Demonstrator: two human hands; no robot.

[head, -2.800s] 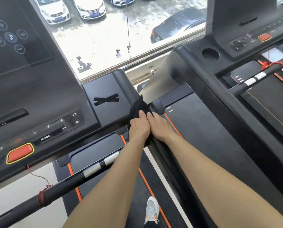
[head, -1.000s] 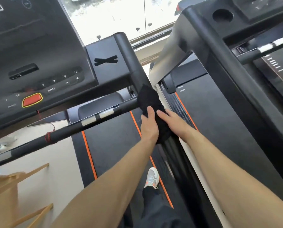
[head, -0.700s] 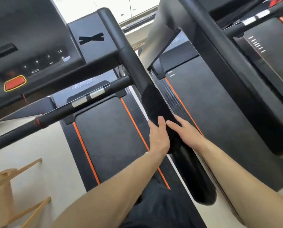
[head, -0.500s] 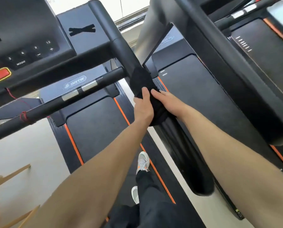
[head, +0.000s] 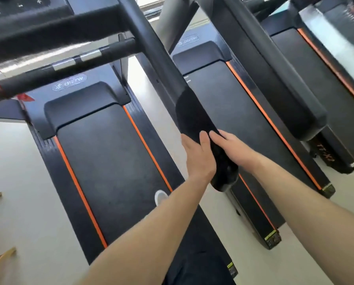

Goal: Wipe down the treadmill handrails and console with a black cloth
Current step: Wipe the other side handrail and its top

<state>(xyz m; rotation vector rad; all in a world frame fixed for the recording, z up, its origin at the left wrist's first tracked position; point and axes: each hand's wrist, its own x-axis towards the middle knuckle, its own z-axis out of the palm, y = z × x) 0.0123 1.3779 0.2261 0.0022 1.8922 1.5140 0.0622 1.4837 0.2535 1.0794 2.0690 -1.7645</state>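
Gripping the right-side handrail (head: pixel 151 48) from both sides, the person has the black cloth (head: pixel 192 116) wrapped round the rail near its lower, free end. The left hand (head: pixel 199 159) clasps the cloth-covered rail from the side nearer the belt, with the thumb lying along the top and the fingers curled under, out of sight. The right hand (head: pixel 231 147) closes on the cloth from the opposite side, and the two hands nearly meet on top of it. The cloth sleeves the handrail from under the hands to a little way above them. Below the hands, the glossy rounded tip of the rail sticks out bare.

Further up the handrail, a crossbar (head: pixel 85 56) with two silver patches joins it from the left. The blurred edge of the console (head: pixel 18 11) shows beyond that. Beneath the handrail to the left lies the treadmill belt (head: pixel 110 157) with orange side stripes, and one pale shoe (head: pixel 160 197) is on it. On the far side of the handrail stands a neighbouring treadmill (head: pixel 223 95).
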